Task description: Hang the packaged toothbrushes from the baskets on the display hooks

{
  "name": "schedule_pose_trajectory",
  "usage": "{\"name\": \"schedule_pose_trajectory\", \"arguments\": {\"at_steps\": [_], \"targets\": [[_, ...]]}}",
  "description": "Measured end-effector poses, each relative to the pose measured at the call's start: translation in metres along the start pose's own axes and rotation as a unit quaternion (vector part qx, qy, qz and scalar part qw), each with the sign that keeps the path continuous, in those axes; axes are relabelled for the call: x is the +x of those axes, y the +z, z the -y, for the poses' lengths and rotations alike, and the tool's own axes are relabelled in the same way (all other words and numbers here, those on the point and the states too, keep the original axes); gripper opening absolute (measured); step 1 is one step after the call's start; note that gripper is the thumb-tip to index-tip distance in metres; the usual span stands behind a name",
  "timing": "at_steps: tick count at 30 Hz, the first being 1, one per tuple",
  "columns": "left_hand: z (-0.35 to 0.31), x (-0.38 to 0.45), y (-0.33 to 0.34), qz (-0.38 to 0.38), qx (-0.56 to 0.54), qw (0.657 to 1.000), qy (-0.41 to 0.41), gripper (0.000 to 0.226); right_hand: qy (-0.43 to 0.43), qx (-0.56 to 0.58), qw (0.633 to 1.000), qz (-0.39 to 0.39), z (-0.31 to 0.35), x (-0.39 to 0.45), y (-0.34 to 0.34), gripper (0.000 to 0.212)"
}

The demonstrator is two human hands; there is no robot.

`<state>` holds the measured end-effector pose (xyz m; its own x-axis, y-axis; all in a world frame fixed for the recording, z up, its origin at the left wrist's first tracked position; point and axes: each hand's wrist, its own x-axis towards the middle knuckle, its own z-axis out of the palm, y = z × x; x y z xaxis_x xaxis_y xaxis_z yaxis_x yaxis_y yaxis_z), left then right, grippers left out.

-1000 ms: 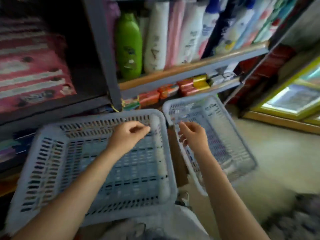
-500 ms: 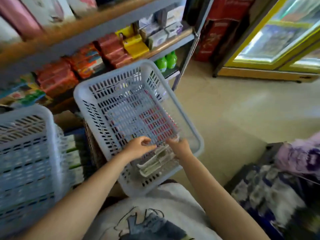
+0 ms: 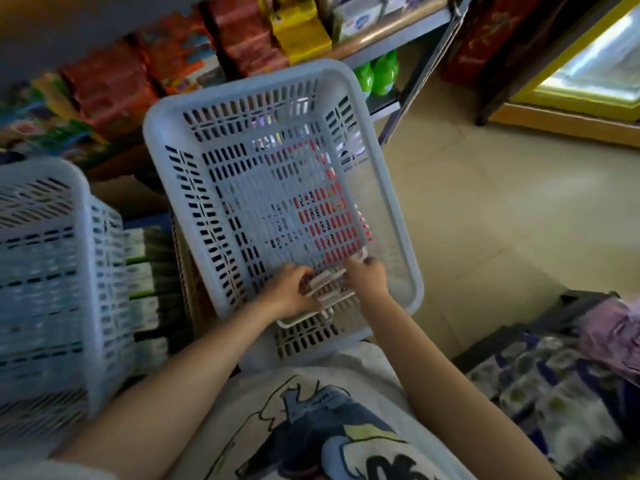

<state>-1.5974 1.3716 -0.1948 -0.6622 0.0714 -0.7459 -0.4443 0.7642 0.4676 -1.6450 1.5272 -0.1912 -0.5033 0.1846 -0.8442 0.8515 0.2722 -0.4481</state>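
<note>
Pickup step in hand, hanging not begun. Your left hand (image 3: 290, 288) and right hand (image 3: 366, 278) sat close together at near end of right basket (image 3: 398, 202), both closed on same small stack of packaged toothbrushes (image 3: 327, 289) lying on basket floor. Rest of basket floor looked bare. 2nd basket (image 3: 100, 237) stood left of it; contents blurred. No display hooks in view. Next move, likely: lift stack clear of basket wall, find hooks, single out 1 pack.

Dim interior, lit chiefly by a bright glass panel (image 3: 595, 69) at upper right — it glares to near white. Wide-angle distortion bends the edges; the left basket (image 3: 45, 271) and shelf goods (image 3: 110, 84) are smeared by blur.
</note>
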Motion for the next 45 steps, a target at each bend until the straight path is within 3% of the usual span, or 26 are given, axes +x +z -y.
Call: {"name": "schedule_pose_trajectory", "arguments": {"at_steps": [4,7,14,20,24,27,30,32,34,37,45], "targets": [[0.005,0.002,0.015,-0.030,0.128,0.991,0.011,0.093,-0.100,-0.140,0.985,0.000,0.000,0.003,-0.008,0.045],[0.008,0.004,0.020,-0.062,0.129,0.989,0.024,0.094,-0.128,-0.191,0.973,0.020,0.000,0.007,-0.017,0.050],[0.019,0.007,0.014,-0.134,0.009,0.990,0.039,0.051,-0.079,-0.058,0.995,0.030,-0.006,0.010,-0.017,0.048],[0.008,0.008,0.011,-0.126,0.113,0.985,0.024,0.081,-0.084,0.046,0.995,-0.009,-0.012,0.008,0.003,0.058],[0.000,0.008,0.010,-0.159,0.153,0.975,-0.010,0.080,-0.047,0.138,0.986,0.078,-0.005,0.010,0.005,0.033],[-0.004,0.007,0.002,-0.196,0.160,0.967,-0.035,0.081,-0.041,0.111,0.983,0.142,0.004,0.002,0.008,0.022],[-0.008,0.005,-0.015,-0.192,0.099,0.974,-0.068,0.081,-0.062,0.058,0.975,0.204,0.010,-0.006,0.015,0.026],[-0.010,0.003,-0.028,-0.157,-0.040,0.981,-0.104,0.076,-0.072,0.062,0.971,0.217,0.013,-0.012,0.019,0.027],[-0.014,-0.001,-0.039,-0.136,-0.206,0.963,-0.113,0.064,-0.090,0.088,0.965,0.229,0.016,-0.017,0.022,0.027],[-0.018,-0.012,-0.051,-0.160,-0.317,0.931,-0.085,0.052,-0.124,0.114,0.952,0.257,0.026,-0.026,0.023,0.028],[-0.032,-0.061,-0.104,-0.267,-0.379,0.886,0.000,0.055,-0.226,0.125,0.914,0.314,0.085,-0.076,0.033,0.016]]}}
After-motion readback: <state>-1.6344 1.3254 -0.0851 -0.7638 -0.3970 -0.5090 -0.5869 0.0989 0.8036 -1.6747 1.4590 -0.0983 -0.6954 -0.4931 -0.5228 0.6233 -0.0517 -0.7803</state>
